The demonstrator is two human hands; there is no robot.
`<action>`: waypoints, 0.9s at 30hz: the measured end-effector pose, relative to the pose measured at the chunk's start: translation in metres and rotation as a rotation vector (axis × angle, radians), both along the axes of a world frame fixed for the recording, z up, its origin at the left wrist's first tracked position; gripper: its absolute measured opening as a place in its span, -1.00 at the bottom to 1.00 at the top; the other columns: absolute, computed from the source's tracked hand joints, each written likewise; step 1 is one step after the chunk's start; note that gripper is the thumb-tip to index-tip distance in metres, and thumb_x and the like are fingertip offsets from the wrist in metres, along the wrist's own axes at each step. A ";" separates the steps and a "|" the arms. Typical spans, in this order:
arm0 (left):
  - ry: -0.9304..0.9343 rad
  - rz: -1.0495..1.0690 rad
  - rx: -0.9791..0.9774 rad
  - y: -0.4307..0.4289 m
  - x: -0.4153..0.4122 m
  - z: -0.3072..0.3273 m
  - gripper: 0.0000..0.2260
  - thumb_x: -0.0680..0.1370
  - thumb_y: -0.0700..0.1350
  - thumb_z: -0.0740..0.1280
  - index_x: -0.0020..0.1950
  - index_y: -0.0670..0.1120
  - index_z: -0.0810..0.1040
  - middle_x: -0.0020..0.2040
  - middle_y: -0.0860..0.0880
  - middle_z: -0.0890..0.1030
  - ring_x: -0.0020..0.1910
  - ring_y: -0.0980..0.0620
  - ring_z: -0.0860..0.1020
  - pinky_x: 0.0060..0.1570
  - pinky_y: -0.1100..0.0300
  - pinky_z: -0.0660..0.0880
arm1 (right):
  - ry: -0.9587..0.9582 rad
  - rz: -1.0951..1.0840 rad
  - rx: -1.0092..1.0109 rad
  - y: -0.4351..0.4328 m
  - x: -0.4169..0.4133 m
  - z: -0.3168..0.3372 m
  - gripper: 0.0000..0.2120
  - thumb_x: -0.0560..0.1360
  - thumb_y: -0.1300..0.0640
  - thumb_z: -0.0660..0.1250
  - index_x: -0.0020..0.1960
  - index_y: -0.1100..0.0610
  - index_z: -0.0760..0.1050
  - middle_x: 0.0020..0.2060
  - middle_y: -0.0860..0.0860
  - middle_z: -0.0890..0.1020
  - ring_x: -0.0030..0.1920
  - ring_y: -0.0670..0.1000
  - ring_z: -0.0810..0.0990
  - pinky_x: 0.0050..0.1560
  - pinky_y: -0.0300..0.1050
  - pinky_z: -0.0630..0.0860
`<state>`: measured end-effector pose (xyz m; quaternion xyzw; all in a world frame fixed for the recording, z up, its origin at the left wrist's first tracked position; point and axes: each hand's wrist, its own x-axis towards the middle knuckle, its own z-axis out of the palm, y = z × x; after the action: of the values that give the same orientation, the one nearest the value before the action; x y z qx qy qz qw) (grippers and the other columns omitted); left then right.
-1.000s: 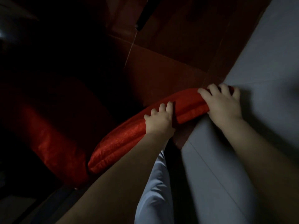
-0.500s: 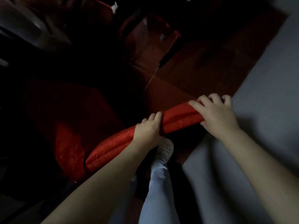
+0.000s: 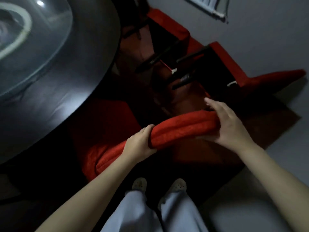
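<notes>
A red padded cushion (image 3: pixel 184 128), which looks like the top edge of a chair back, runs across the middle of the dim view. My left hand (image 3: pixel 140 143) grips it near its middle, fingers curled over the top. My right hand (image 3: pixel 229 124) lies against the cushion's right end with its fingers nearly straight, pointing up and left. The red seat part (image 3: pixel 97 156) below is mostly in shadow.
A large round dark table (image 3: pixel 63 101) with a glass turntable (image 3: pixel 33 41) fills the upper left. More red chairs (image 3: pixel 234 64) with black legs stand beyond, along a grey wall (image 3: pixel 267 39). My feet in pale shoes (image 3: pixel 158 185) stand on the dark red floor.
The view has pulled back and up, bringing the table and far chairs into sight. My right hand's fingers have gone from curled over the cushion to nearly straight. My left hand keeps its grip.
</notes>
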<state>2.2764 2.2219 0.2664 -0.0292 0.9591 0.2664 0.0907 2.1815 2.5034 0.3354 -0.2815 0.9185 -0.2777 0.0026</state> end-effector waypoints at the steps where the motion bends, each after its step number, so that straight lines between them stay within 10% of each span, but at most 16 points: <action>1: 0.026 0.045 0.009 -0.016 0.014 0.011 -0.29 0.27 0.08 0.44 0.37 0.15 0.24 0.21 0.08 0.54 0.07 -0.02 0.58 -0.03 0.06 0.51 | -0.081 -0.012 -0.040 -0.014 0.000 0.012 0.01 0.21 0.05 0.64 0.49 -0.23 0.14 0.34 -0.09 0.41 0.35 0.01 0.39 0.37 0.08 0.33; 16: 0.257 0.107 0.118 -0.085 0.121 0.094 -0.11 0.35 0.06 0.52 0.55 0.05 0.08 0.46 0.06 0.33 0.39 0.10 0.34 0.26 0.39 0.23 | 0.158 0.381 0.126 -0.156 0.077 0.072 -0.34 0.15 -0.23 0.56 0.15 0.04 0.55 -0.05 -0.04 0.64 -0.09 0.10 0.64 -0.03 -0.01 0.48; 27: 0.457 0.303 0.194 -0.144 0.186 0.136 -0.34 0.31 0.07 0.55 0.33 0.20 0.33 0.23 0.29 0.50 0.18 0.27 0.51 0.13 0.13 0.50 | 0.385 0.534 0.081 -0.264 0.125 0.110 -0.27 0.17 -0.52 0.26 0.08 0.00 0.57 -0.17 -0.09 0.65 -0.21 0.01 0.62 -0.12 -0.09 0.50</action>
<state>2.4620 2.0778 0.4024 -0.1025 0.9096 0.3669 -0.1661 2.3070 2.2396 0.4451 -0.5593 0.8062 -0.1723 -0.0871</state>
